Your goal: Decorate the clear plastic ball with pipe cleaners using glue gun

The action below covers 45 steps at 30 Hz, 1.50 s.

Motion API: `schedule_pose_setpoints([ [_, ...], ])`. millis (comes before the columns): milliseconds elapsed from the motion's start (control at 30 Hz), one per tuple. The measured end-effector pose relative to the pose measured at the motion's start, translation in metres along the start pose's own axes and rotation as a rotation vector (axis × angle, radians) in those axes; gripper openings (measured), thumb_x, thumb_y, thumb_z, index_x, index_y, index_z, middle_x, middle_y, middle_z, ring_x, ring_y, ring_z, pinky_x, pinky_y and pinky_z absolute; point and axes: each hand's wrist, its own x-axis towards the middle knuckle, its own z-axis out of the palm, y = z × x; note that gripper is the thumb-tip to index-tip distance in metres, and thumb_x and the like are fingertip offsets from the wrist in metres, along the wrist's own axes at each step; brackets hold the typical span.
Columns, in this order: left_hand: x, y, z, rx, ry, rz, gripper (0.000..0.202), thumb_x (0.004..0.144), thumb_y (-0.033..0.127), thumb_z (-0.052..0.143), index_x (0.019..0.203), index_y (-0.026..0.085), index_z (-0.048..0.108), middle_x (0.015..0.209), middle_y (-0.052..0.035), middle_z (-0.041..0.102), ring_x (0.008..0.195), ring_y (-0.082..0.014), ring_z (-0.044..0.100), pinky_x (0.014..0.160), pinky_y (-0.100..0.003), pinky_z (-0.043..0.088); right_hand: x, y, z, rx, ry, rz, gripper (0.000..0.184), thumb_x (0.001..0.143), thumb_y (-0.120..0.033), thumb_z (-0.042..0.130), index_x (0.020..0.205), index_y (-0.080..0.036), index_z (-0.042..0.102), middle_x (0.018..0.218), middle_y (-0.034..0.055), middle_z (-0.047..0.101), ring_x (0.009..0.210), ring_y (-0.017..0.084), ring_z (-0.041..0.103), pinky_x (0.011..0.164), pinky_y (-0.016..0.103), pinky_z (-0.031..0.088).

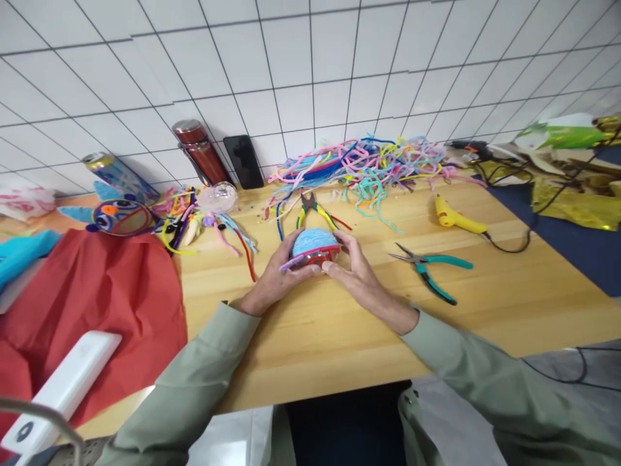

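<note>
Between my two hands is a rounded craft piece, its top covered in light blue fuzzy pipe cleaner, with a red band and a clear, shiny lower part. A purple strip sticks out from its left side. My left hand wraps the left side, thumb along the lower front. On the right side my right hand grips it, its thumb meeting the lower front. Just beyond the piece lie yellow-handled cutting pliers, partly hidden by it. Teal-handled needle-nose pliers rest to the right of my right hand.
A pile of colourful pipe cleaners lies along the tiled wall. A yellow glue gun with a cord is at the right. Left stand a red thermos, a phone and a can; a blue bird-like craft lies near red cloth.
</note>
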Motion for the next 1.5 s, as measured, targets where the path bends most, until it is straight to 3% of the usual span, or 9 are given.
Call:
schedule_pose_setpoints([
  [667, -0.0039, -0.0005, -0.0020, 0.071, -0.013, 0.013, 0.113, 0.085, 0.071, 0.099, 0.174, 0.025, 0.047, 0.174, -0.0192, 0.059, 0.159, -0.0420, 0.063, 0.134, -0.057, 0.055, -0.0016, -0.0040, 0.0053, 0.065, 0.001, -0.041, 0.069, 0.100, -0.050, 0.079, 0.161, -0.034, 0.051, 0.172, 0.0113, 0.057, 0.162, 0.034, 0.053, 0.143, 0.063, 0.042],
  [933, -0.0044, -0.0008, -0.0027, 0.084, -0.021, 0.013, 0.112, 0.087, 0.070, 0.097, 0.177, 0.026, 0.045, 0.175, -0.0186, 0.058, 0.159, -0.0413, 0.062, 0.135, -0.057, 0.054, -0.0025, -0.0070, 0.0046, 0.078, -0.005, -0.018, 0.069, 0.101, -0.055, 0.079, 0.161, -0.035, 0.053, 0.172, 0.0106, 0.057, 0.161, 0.035, 0.054, 0.142, 0.063, 0.043],
  [1500, -0.0032, -0.0038, -0.0056, 0.109, -0.028, 0.027, 0.113, 0.086, 0.071, 0.097, 0.175, 0.024, 0.047, 0.175, -0.0200, 0.058, 0.159, -0.0426, 0.062, 0.134, -0.058, 0.054, 0.0030, -0.0061, 0.0053, 0.103, 0.003, -0.037, 0.069, 0.097, -0.049, 0.081, 0.159, -0.032, 0.056, 0.170, 0.0108, 0.060, 0.160, 0.035, 0.057, 0.142, 0.061, 0.044],
])
